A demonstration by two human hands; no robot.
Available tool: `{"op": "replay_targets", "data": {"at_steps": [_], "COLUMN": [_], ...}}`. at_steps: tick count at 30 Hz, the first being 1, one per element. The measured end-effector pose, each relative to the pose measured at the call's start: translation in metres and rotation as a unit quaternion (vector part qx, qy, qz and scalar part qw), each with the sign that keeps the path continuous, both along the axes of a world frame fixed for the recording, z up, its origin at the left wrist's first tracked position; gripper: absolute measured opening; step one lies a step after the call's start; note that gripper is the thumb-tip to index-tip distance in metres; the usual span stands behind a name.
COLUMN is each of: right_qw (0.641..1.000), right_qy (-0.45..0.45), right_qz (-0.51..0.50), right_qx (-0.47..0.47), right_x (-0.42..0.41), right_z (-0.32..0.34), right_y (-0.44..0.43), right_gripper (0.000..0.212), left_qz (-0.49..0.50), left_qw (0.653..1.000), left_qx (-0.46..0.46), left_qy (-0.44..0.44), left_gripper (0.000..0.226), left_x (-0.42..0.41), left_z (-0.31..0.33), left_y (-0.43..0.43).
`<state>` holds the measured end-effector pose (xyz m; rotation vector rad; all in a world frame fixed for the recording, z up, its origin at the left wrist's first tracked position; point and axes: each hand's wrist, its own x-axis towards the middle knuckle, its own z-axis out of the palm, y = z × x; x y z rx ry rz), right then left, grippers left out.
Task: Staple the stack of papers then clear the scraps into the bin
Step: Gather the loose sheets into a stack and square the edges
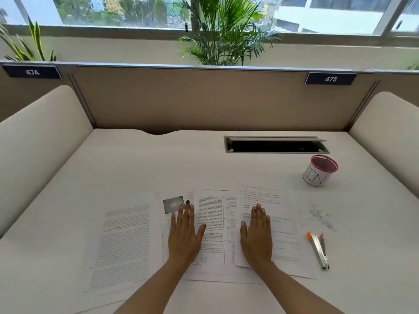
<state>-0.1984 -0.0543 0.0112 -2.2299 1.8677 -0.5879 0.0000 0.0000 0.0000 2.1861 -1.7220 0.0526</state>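
Several printed sheets lie spread side by side on the white desk: one at the left [123, 245], one in the middle [215, 223], one at the right [278, 223]. My left hand [184, 232] rests flat, palm down, on the papers left of the middle sheet. My right hand [257, 232] lies flat on the right sheet's left edge. Neither holds anything. A silver stapler with orange ends [318, 249] lies opened out to the right of the papers. Small grey scraps [319, 216] are scattered just beyond it. A small red-rimmed cup labelled as the bin [319, 171] stands at the back right.
An open cable slot [275, 145] is cut into the desk behind the papers. Beige partition walls [204, 98] close off the back and both sides. Potted plants [224, 30] stand beyond the partition at the window.
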Motion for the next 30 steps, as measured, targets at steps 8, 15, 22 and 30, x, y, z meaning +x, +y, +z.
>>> {"op": "replay_targets", "data": {"at_steps": [8, 15, 22, 30], "right_qw": [0.997, 0.988, 0.960, 0.934], "right_qy": [0.017, -0.121, -0.011, 0.045], "right_qz": [-0.029, -0.083, -0.237, -0.256], "right_qx": [0.063, 0.048, 0.146, 0.244], "right_x": [-0.004, -0.013, -0.063, -0.083], "right_z": [-0.010, 0.005, 0.017, 0.044], "right_y": [0.026, 0.024, 0.020, 0.012], "right_gripper": [0.069, 0.053, 0.071, 0.117], "left_qz": [0.019, 0.012, 0.011, 0.007], "left_qw": [0.996, 0.997, 0.998, 0.997], "left_qx": [0.079, 0.075, 0.064, 0.070], "left_qy": [0.038, 0.027, 0.022, 0.026], "left_gripper": [0.071, 0.075, 0.076, 0.075], "left_x": [-0.006, -0.005, -0.006, -0.007], "left_z": [-0.008, -0.015, -0.017, -0.016], "left_y": [0.016, 0.026, 0.030, 0.031]}}
